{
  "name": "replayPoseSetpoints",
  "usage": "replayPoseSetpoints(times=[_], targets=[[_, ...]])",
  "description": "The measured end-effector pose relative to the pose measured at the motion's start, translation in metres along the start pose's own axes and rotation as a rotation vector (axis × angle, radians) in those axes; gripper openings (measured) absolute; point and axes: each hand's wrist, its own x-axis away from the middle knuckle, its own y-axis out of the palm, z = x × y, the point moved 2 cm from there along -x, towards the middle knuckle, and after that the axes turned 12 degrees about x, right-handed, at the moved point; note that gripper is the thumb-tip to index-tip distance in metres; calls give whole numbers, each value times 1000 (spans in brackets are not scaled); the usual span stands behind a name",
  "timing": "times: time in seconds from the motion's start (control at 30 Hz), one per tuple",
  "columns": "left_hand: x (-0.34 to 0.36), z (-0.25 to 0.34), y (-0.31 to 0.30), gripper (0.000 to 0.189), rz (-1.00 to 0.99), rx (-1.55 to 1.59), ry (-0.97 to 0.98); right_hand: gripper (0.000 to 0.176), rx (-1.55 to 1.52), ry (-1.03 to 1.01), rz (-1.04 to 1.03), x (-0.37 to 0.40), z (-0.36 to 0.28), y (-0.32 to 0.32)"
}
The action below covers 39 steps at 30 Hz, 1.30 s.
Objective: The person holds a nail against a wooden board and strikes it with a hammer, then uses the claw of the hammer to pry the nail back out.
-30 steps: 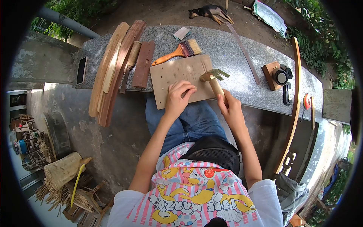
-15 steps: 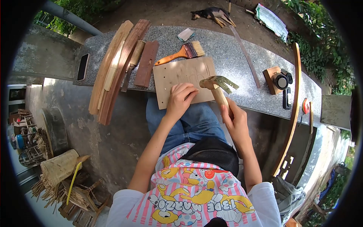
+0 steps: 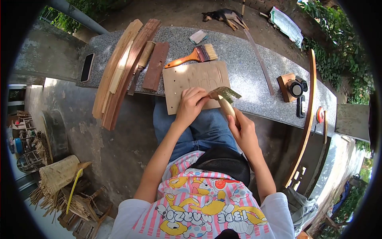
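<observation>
A flat wooden board (image 3: 190,79) lies half across the person's lap, its far part over the near edge of the stone table (image 3: 248,85). Small holes dot its left side, and letter-like marks show near its right side. The left hand (image 3: 191,104) rests on the board with fingers curled and drawn together; whether they pinch anything small is hidden. The right hand (image 3: 243,129) is wrapped around the handle of a hammer (image 3: 226,105), whose head is right by the left fingertips; I cannot tell whether they touch.

Just beyond the board lies a brush (image 3: 195,57) with an orange handle. To the left are a reddish wood piece (image 3: 156,65), a wooden-handled tool (image 3: 146,55), long wood strips (image 3: 134,61) and a phone (image 3: 87,67). A thin flat bar (image 3: 259,61) lies to the right. Past the table, a dog (image 3: 225,16) lies on the ground.
</observation>
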Motion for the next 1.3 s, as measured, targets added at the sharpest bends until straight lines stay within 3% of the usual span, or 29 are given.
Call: replayPoseSetpoints(times=[0.1, 0.23, 0.37, 0.5, 0.57, 0.77, 1.03, 1.1, 1.17, 1.23, 1.3], targets=[[-1, -2, -1, 12, 7, -6, -5, 29, 33, 7, -77, -3, 3, 2], [0, -1, -1, 12, -4, 15, -15, 27, -5, -5, 18, -2, 1, -2], [-1, -2, -2, 11, 0, 10, -15, 23, 32, -23, -93, -9, 3, -4], [-2, 0, -1, 11, 3, 2, -17, 23, -46, 81, -64, -8, 8, -3], [-3, 4, 0, 11, 9, -1, -7, 25, -118, 235, -67, -11, 12, -3], [-17, 4, 2, 8, 34, 14, -149, 31, -71, 129, 45, -26, 31, 14], [-18, 3, 8, 6, 18, 18, -156, 27, -135, 193, -8, -34, 35, 17], [-15, 6, 9, 8, 129, 432, -229, 27, -136, 201, -10, -35, 35, 18], [-7, 9, 6, 10, 80, 430, -177, 28, -102, 180, -3, -33, 34, 19], [1, 10, 0, 10, 158, 265, -58, 28, -77, 150, 24, -31, 32, 18], [4, 8, -12, 10, 210, 247, -104, 28, -48, 122, 52, -31, 31, 15]])
